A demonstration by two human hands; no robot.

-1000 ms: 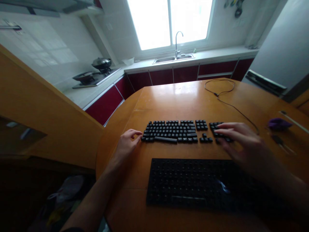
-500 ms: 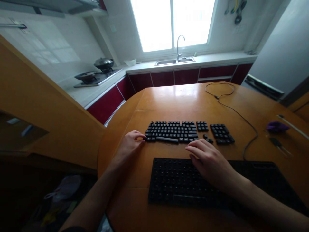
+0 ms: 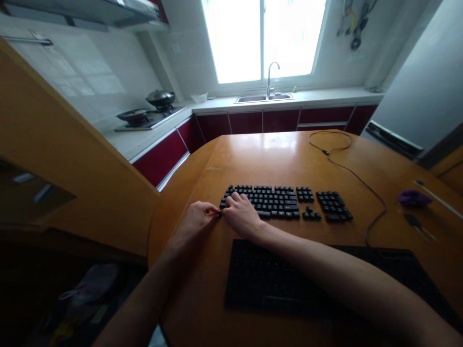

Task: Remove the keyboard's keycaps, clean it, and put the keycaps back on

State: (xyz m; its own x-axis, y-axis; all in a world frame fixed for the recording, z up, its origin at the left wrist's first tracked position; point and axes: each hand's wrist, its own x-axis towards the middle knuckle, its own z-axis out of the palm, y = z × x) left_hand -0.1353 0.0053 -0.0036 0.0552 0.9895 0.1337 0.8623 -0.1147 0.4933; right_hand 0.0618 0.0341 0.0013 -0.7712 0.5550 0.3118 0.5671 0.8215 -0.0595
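Loose black keycaps [image 3: 278, 197] lie on the wooden table, laid out in rows like a keyboard, with a longer spacebar cap [image 3: 263, 213] at the bottom. At the lower left corner of this layout, the thumb and forefinger of my left hand [image 3: 198, 219] close on a small dark keycap [image 3: 219, 213]. Right beside it, my right hand [image 3: 241, 214] reaches over the left rows with its fingers curled down, hiding several caps; what its fingertips touch is hidden. My right forearm crosses above the black keyboard base [image 3: 253, 284], which has its keycaps off.
A grey cable [image 3: 356, 172] runs from the base to the table's far edge. To the right lie a purple cloth-like bundle [image 3: 414, 197], a small tool with two wire prongs [image 3: 415, 222] and a thin pale rod [image 3: 439, 196]. A wooden panel [image 3: 108, 193] stands at left.
My right hand has moved left, from the right end of the spacebar row to the lower left keycaps. My left hand stays at the corner. The small caps right of the main block now sit in neater order.
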